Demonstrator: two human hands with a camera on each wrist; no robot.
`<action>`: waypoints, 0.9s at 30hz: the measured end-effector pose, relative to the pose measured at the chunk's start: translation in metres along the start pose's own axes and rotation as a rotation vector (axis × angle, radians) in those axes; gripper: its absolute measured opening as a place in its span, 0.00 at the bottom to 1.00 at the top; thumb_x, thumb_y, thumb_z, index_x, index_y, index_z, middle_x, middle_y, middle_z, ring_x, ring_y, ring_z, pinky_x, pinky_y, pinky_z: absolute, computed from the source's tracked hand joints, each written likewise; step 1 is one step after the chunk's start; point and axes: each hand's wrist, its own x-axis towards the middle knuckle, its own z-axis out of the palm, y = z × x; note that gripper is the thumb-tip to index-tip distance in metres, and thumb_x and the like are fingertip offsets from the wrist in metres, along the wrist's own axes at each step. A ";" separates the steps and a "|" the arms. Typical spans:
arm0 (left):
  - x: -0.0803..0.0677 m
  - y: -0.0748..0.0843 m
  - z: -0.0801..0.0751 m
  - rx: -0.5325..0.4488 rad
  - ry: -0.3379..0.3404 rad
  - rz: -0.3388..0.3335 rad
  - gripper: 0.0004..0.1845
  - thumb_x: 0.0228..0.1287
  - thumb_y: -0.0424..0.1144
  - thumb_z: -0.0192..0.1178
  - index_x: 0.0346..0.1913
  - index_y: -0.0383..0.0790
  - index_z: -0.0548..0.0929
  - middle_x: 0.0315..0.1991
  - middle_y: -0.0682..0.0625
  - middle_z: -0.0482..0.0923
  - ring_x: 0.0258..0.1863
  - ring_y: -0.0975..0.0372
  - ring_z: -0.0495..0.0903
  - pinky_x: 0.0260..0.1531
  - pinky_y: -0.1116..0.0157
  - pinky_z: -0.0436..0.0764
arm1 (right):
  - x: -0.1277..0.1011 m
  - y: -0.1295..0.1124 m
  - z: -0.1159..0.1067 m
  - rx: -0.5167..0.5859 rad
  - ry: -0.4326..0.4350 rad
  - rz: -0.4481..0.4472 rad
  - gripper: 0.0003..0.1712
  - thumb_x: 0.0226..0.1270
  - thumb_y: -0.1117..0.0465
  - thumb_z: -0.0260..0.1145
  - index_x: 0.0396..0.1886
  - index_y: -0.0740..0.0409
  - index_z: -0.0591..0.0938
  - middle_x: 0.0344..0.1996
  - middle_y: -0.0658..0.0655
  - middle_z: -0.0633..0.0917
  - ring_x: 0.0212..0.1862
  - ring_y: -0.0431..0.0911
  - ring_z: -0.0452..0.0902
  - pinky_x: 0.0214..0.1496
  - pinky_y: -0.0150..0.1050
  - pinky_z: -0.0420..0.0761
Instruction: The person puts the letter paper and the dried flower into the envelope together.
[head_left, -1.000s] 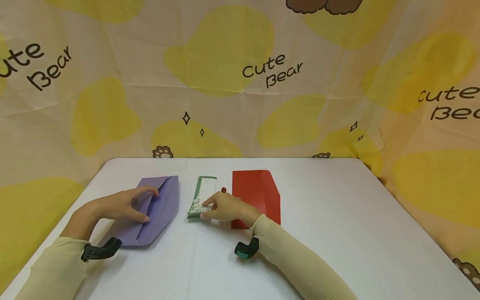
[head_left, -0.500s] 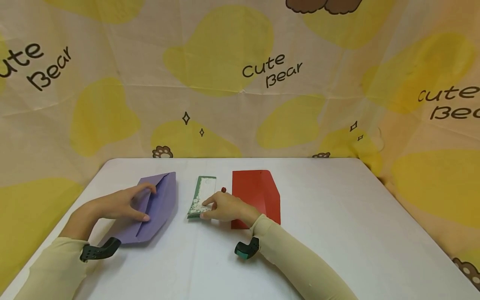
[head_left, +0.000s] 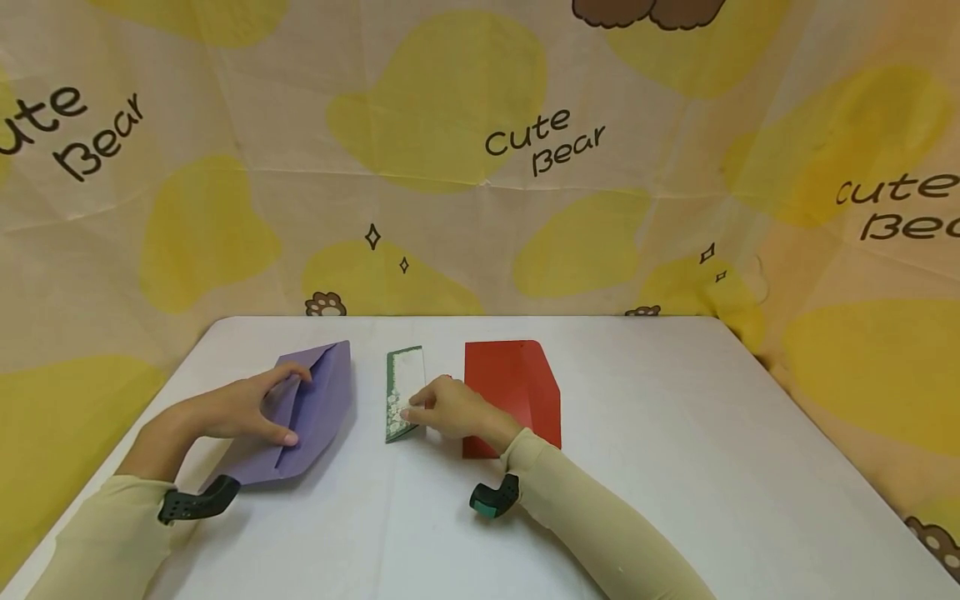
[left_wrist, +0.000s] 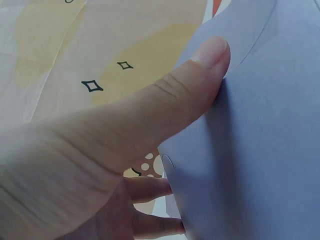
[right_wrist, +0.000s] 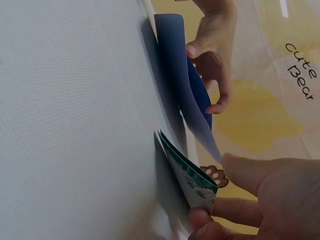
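On the left of the table lies a purple envelope (head_left: pixel 318 417), its flap side facing right and raised a little. My left hand (head_left: pixel 243 408) grips it at the mouth, thumb (left_wrist: pixel 210 57) on the inner flap side and other fingers at the pocket edge. The mouth gapes in the right wrist view. My right hand (head_left: pixel 453 408) pinches a folded white card (head_left: pixel 405 387) with a green floral border by its right side. In the right wrist view the card (right_wrist: pixel 192 182) stands tilted on edge, its layers slightly apart.
A red envelope (head_left: pixel 506 375) lies flat under and behind my right forearm. A small red object (head_left: pixel 449 377), mostly hidden by my right hand, is beside it. The white table (head_left: pixel 675 433) meets a patterned cloth backdrop (head_left: pixel 450 100).
My right hand has lifted and tilted the card, drawing it slightly right. The purple envelope's flap side has risen and shifted a little to the left and back.
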 end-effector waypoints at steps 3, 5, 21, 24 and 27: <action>0.001 0.001 0.001 0.003 0.006 0.001 0.44 0.47 0.56 0.78 0.64 0.52 0.64 0.70 0.21 0.62 0.65 0.32 0.69 0.57 0.36 0.72 | 0.000 0.000 -0.001 0.020 0.041 -0.012 0.16 0.74 0.58 0.63 0.54 0.61 0.87 0.45 0.58 0.90 0.41 0.41 0.76 0.38 0.31 0.76; 0.001 0.001 0.002 0.002 0.009 0.009 0.44 0.47 0.56 0.79 0.64 0.51 0.65 0.69 0.20 0.62 0.65 0.32 0.69 0.57 0.36 0.72 | 0.000 0.000 -0.002 0.035 0.056 -0.026 0.14 0.73 0.62 0.63 0.53 0.63 0.87 0.44 0.58 0.89 0.40 0.42 0.76 0.37 0.31 0.75; 0.002 0.004 0.003 0.015 0.012 0.003 0.45 0.47 0.57 0.78 0.64 0.49 0.65 0.67 0.21 0.65 0.61 0.35 0.72 0.56 0.37 0.74 | 0.002 0.000 -0.001 0.103 0.017 0.026 0.28 0.63 0.65 0.73 0.64 0.61 0.80 0.24 0.49 0.76 0.21 0.40 0.67 0.22 0.29 0.68; 0.002 0.004 0.004 0.017 0.011 0.005 0.45 0.47 0.58 0.78 0.64 0.48 0.65 0.67 0.21 0.65 0.62 0.33 0.72 0.56 0.36 0.74 | 0.003 0.000 0.000 0.138 0.000 0.039 0.31 0.62 0.65 0.73 0.66 0.62 0.78 0.23 0.49 0.77 0.18 0.40 0.67 0.20 0.29 0.67; 0.002 0.004 0.005 0.022 0.008 -0.001 0.45 0.47 0.58 0.78 0.64 0.49 0.64 0.67 0.21 0.65 0.62 0.33 0.72 0.56 0.36 0.74 | 0.002 0.000 0.000 0.143 -0.006 0.038 0.33 0.61 0.65 0.74 0.67 0.62 0.77 0.24 0.49 0.77 0.18 0.40 0.67 0.20 0.29 0.67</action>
